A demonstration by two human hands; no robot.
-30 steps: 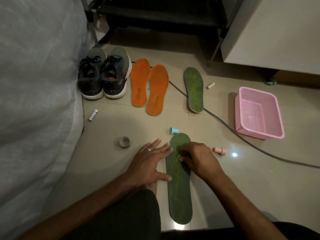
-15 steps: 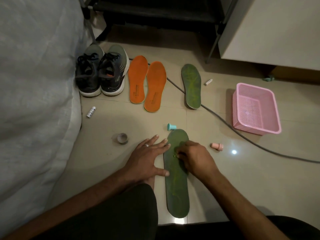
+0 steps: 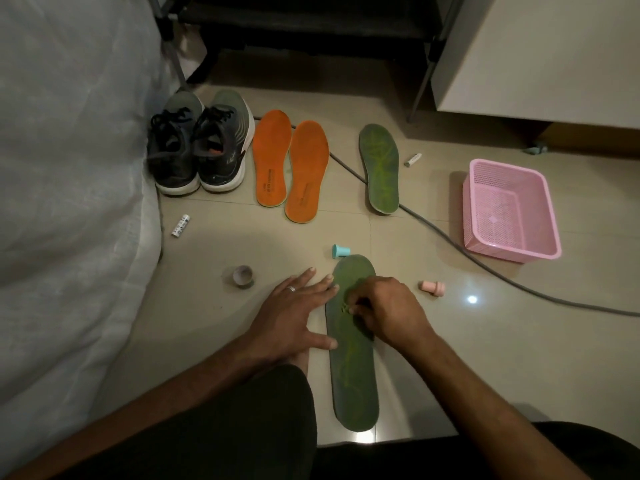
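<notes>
Green insole [image 3: 353, 362] looks like light, floppy foam: left hand [image 3: 294, 317] flat, pinning its 9 o'clock edge, right hand [image 3: 384, 306] pinching the surface toward its 12 o'clock toe, best lifted by the edge.

Matt green insole [image 3: 353, 375], its foam-like face streaked with yellowish wear, on glossy beige floor [image 3: 207, 323] tiles that mirror a lamp just right of the right hand [image 3: 388, 310]. A metal ring [image 3: 292, 288] gleams dully on the left hand [image 3: 294, 317]. Beyond both hands, two orange insoles [image 3: 291, 164] show a matt, cloth-like top. The shoes [image 3: 201, 147] beside them are dark mesh cloth over smooth white soles. Far right of the right hand, a pink basket [image 3: 512, 252] of perforated plastic carries a soft sheen. Left of the left hand, white woven cloth [image 3: 69, 168] looks faintly coarse.
</notes>
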